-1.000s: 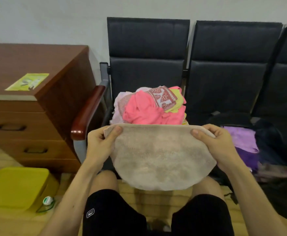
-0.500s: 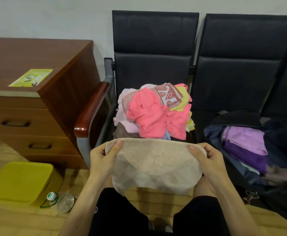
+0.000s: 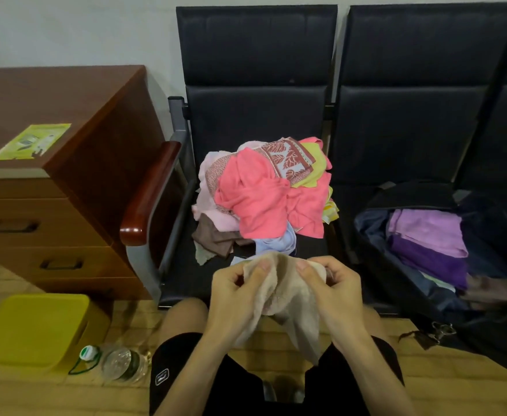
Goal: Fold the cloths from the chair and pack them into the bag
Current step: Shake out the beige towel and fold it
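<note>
While the beige towel [image 3: 286,285] is pinched by left hand [image 3: 234,298] and right hand [image 3: 335,292] before the chair [image 3: 255,115], its tail is left hanging; the fold could be lost before the bag [image 3: 369,250].

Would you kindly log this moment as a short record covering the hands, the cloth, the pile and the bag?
left hand: pinches top edge of beige cloth
right hand: pinches the same edge, near the left
beige cloth: bunched, hanging between the hands
cloth pile: unfolded, on the chair seat
bag: open on the next seat, purple cloths inside
</note>
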Demonstrator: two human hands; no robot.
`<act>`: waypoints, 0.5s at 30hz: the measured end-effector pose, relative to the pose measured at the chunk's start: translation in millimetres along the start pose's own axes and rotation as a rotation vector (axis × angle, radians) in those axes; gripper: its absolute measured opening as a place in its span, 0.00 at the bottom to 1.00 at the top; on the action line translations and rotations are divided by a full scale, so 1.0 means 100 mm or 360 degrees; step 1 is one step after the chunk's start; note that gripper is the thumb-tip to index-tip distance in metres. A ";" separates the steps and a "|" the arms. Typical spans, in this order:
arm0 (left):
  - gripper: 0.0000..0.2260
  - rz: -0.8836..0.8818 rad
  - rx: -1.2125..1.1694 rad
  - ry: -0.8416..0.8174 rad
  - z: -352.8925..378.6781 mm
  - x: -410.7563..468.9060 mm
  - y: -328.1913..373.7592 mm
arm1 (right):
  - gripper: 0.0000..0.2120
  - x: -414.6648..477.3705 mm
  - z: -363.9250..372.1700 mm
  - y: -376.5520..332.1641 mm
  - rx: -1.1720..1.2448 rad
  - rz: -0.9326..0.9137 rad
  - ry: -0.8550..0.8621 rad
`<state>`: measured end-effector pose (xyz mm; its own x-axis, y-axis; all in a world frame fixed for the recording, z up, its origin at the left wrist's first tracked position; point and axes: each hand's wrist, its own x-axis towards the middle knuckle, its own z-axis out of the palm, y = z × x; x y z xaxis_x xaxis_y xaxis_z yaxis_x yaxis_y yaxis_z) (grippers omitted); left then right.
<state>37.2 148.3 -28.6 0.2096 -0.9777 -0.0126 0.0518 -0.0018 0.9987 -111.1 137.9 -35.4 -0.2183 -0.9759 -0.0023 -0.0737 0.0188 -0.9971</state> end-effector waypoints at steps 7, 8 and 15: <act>0.17 0.0032 0.0157 -0.0261 0.14 0.03 -0.01 | 0.05 -0.03 0.12 0.01 -0.0045 -0.0088 -0.0092; 0.16 0.0058 0.0194 -0.0261 0.12 0.05 -0.05 | 0.06 -0.03 0.11 -0.01 -0.0026 -0.0068 -0.0104; 0.07 0.0144 0.0383 -0.0316 0.07 0.07 -0.07 | 0.14 -0.06 0.06 -0.16 0.0265 0.0249 -0.0320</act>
<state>31.5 140.4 -35.8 0.0068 -0.9980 0.0630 -0.1958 0.0604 0.9788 -102.8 141.7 -19.4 -0.0159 -0.9878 -0.1552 0.1100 0.1526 -0.9822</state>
